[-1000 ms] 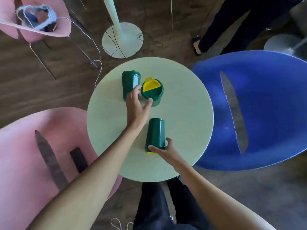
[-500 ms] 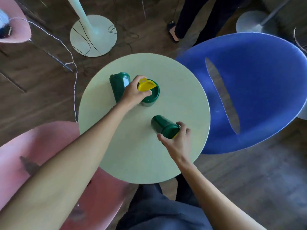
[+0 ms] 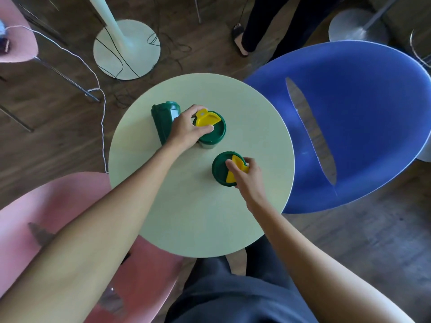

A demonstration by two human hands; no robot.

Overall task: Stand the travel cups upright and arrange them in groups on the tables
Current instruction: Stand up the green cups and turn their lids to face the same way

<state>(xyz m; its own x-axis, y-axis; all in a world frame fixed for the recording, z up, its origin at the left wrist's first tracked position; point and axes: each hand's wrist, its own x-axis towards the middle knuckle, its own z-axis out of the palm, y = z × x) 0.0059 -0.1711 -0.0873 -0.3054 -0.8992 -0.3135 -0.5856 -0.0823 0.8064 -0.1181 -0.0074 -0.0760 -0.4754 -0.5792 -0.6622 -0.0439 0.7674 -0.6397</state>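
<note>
Left grip (image 3: 186,129): fingers clasped over the lid rim of an upright far cup (image 3: 211,129), green with a yellow flap, near the centre of the round pale worktop (image 3: 198,217). Right grip (image 3: 248,177): closed on the lid edge of an upright near cup (image 3: 221,167), same colours, toward the worktop's right side. Third cup (image 3: 163,122): green, lying on its side, just left of the far cup. Pink chair (image 3: 77,206) at left; blue chair (image 3: 361,113) at right.

Both hands (image 3: 186,129) seemingly clasped, outstretched

Dark wood floor (image 3: 58,141), blue chair (image 3: 363,108), pink chair (image 3: 70,206).
</note>
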